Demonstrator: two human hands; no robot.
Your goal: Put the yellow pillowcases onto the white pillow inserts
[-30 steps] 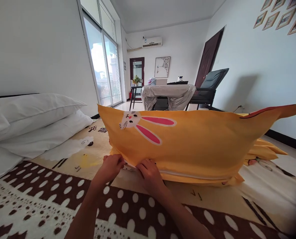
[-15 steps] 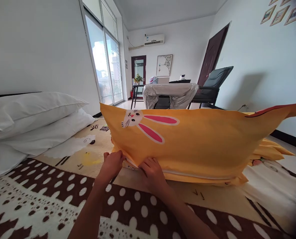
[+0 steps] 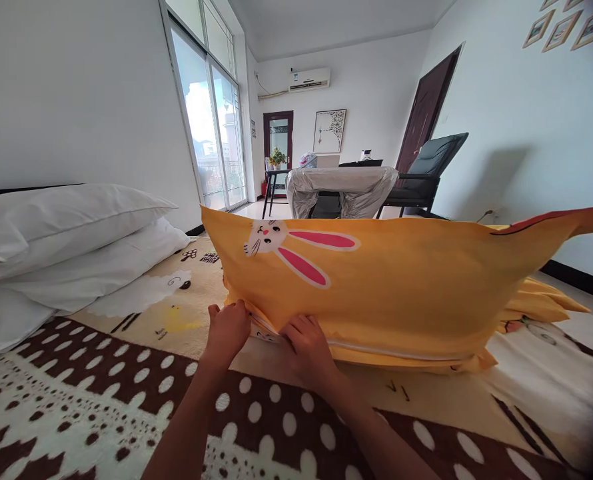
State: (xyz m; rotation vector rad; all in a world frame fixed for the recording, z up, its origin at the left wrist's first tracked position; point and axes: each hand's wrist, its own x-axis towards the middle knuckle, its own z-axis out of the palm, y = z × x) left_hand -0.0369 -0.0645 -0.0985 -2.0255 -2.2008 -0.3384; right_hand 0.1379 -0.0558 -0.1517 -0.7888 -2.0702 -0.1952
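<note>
A yellow pillowcase (image 3: pixel 401 287) with a white and pink rabbit print stands on its long side in front of me, plumped out by what is inside. Along its lower side runs a pale seam that looks like a zipper strip (image 3: pixel 401 353). My left hand (image 3: pixel 230 327) is closed on the lower left edge of the case, fingers curled in a pinch. A little to the right, my right hand (image 3: pixel 307 340) pinches the same edge. Between the hands a bit of white printed fabric shows at the seam. Whether either hand holds a zipper pull is hidden by the fingers.
White pillows (image 3: pixel 66 233) are stacked at the left. A patterned blanket (image 3: pixel 126 393) covers the bed beneath everything. More yellow fabric (image 3: pixel 541 300) lies behind at the right. Beyond the bed stand a covered table (image 3: pixel 344 180) and a black chair (image 3: pixel 431 170).
Almost nothing differs. Both hands keep their pinch on the pillowcase edge, with only a slight shift of the wrists and forearms to the right.
</note>
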